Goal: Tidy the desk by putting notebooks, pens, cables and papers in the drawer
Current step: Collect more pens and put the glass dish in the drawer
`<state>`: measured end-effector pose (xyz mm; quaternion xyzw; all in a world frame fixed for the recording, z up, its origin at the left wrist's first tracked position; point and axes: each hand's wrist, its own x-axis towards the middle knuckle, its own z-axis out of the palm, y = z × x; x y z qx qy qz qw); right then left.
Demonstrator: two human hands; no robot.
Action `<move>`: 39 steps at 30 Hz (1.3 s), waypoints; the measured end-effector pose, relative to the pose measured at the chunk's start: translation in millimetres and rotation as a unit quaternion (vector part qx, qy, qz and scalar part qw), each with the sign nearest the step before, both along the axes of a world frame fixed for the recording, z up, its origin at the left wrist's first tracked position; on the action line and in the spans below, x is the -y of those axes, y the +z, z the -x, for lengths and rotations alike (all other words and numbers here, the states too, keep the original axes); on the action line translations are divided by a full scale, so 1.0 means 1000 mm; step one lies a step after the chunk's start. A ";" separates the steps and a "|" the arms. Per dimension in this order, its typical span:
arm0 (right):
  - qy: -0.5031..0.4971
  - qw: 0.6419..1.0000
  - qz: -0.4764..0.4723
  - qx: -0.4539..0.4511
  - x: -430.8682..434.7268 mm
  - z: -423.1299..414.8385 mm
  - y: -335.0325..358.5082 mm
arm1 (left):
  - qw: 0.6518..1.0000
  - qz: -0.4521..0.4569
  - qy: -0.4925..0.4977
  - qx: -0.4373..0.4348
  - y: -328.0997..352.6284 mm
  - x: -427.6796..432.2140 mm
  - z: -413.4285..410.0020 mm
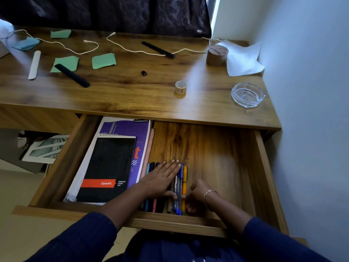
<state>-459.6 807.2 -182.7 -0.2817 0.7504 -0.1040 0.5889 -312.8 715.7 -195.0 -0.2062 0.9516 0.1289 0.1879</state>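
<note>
Wooden desk (132, 95), white wall (311, 72) | left grip (162, 178) flat on pens (184, 176) | right grip (198, 195) curled, hold unclear

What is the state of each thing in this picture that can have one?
drawer: pulled open.
notebooks: closed, stacked in the drawer's left side.
pens: lying side by side in the drawer.
left hand: flat on the pens, fingers straight.
right hand: fingers curled beside the pens; grip unclear.
white cables: loose on the desk.
glass ashtray: upright, empty.
</note>
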 end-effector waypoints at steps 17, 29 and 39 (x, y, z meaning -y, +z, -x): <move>-0.089 0.958 0.264 -0.066 -0.008 0.048 0.044 | 0.988 0.074 0.018 -0.131 0.049 0.028 0.061; -0.349 0.805 0.419 -0.234 0.060 0.192 0.123 | 0.878 -0.254 0.237 -0.329 0.137 0.061 0.190; -0.411 0.839 0.353 -0.060 0.087 0.220 0.138 | 0.714 -0.481 0.364 -0.355 0.165 0.077 0.242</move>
